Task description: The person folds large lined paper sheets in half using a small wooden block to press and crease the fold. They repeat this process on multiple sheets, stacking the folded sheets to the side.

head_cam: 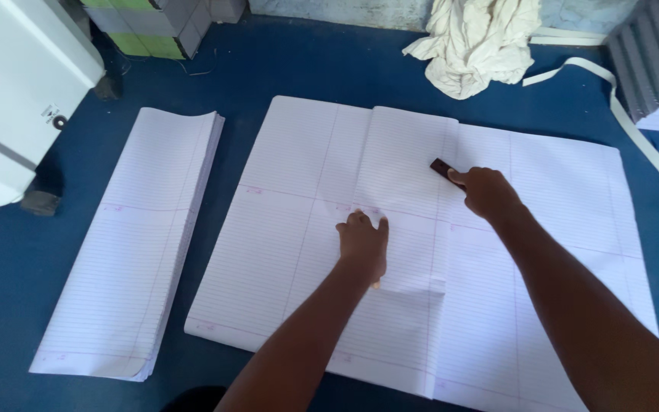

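A large stack of white ruled paper sheets [291,229] lies on the blue surface [329,69]. On top of it a folded sheet [406,168] runs down the middle. My left hand [362,243] presses flat on this folded sheet, fingers spread. My right hand [486,191] grips a small dark flat tool [442,168] and holds its tip against the folded sheet's right edge.
A second stack of folded ruled sheets [135,236] lies to the left. A white machine [17,84] stands at the far left. Crumpled white cloth [478,38] and a white strip [627,114] lie at the back right, near grey corrugated sheets [654,53].
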